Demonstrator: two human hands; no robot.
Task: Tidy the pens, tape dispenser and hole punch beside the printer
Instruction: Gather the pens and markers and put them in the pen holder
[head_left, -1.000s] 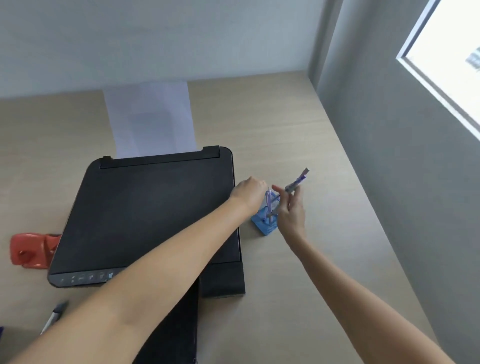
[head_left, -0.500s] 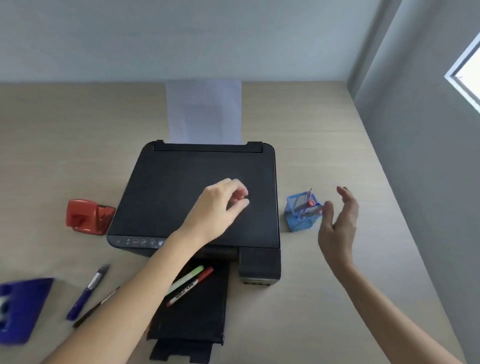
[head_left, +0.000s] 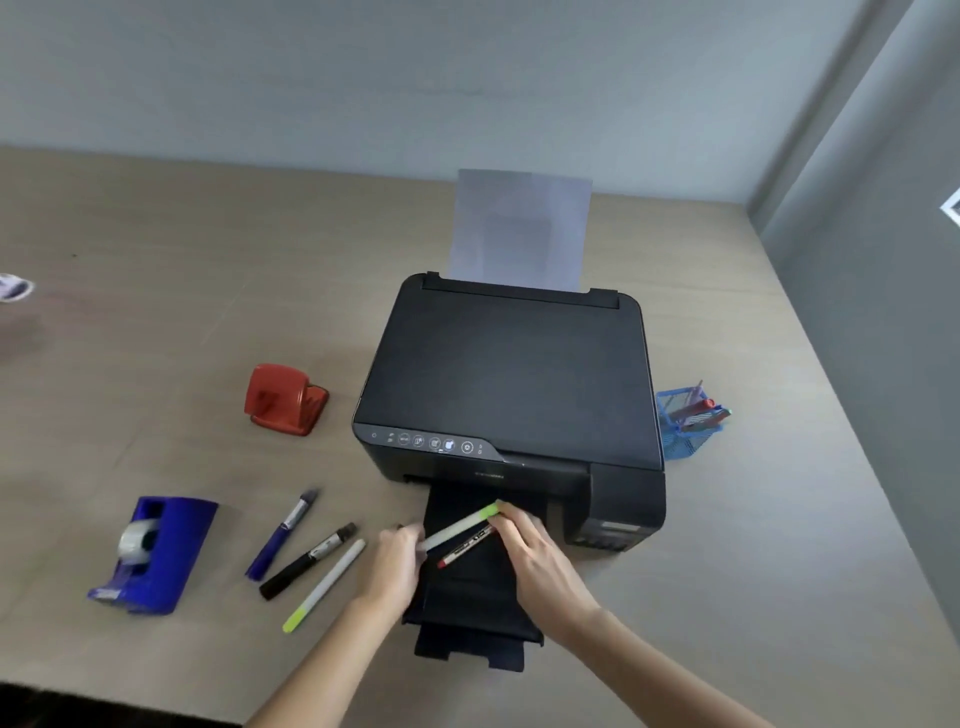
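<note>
- Two pens are being gathered off the printer's output tray (head_left: 470, 597): a green-capped pen (head_left: 457, 527) and a red pen (head_left: 465, 548), lying side by side, long axes running from near-left to far-right.
- The left hand (head_left: 397, 558) is pinched on the near-left end of the green-capped pen; the right hand (head_left: 530, 551) is closed over the far-right ends of both. Whether the red pen is truly gripped or only touched by the right hand cannot be told.
- The blue mesh pen holder (head_left: 688, 428), already holding several pens, stands on the bench (head_left: 156, 260) just right of the printer (head_left: 511, 379), far and to the right of both hands. The right hand is judged the nearer for carrying the pens there.
- Three more pens lie on the bench left of the tray, roughly parallel on the same diagonal: a blue pen (head_left: 283, 532), a black marker (head_left: 309, 561) and a white highlighter (head_left: 324, 584). The left hand is the nearer to these.
- The red hole punch (head_left: 285, 397) sits left of the printer; the blue tape dispenser (head_left: 156, 553) sits further near-left, well apart from the holder.
- The pen tips under the right hand's fingers are hidden, and motion blur softens the hands. An object at the far-left frame edge is cut off and cannot be identified.
</note>
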